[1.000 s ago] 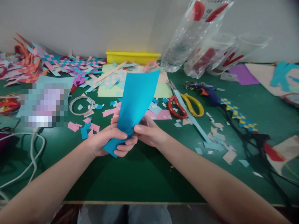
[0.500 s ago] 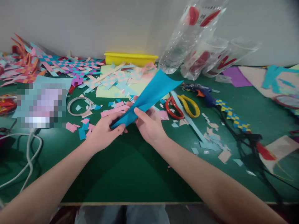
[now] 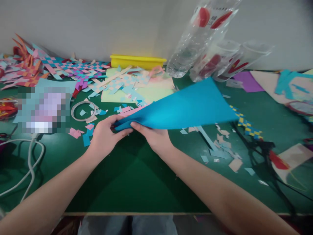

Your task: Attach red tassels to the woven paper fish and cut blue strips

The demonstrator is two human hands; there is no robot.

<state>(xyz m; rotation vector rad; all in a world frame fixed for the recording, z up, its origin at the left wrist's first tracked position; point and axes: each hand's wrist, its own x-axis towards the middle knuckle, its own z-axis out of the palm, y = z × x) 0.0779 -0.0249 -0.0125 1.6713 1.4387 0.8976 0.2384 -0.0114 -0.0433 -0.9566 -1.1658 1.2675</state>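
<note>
One blue paper sheet (image 3: 188,107), held up to the right of the tape roll (image 3: 73,111), has its curled narrow end pinched by the left hand (image 3: 105,134) and right hand (image 3: 156,136), and should prove light, bendy and easily creased, so gentle edge grips suit.

The blue sheet (image 3: 186,109), standing upright a second ago, is now leaning to the right, its free end fanning wide. It is covering the scissor handles and the upper part of the pale strip (image 3: 207,138), both exposed earlier, and is leaving more of the green sheet (image 3: 158,94) showing. The left hand (image 3: 104,137), its fingers previously visible in front, is now gripping the gathered end from the left. The right hand's (image 3: 157,138) thumb is now resting beside the left thumb.
</note>
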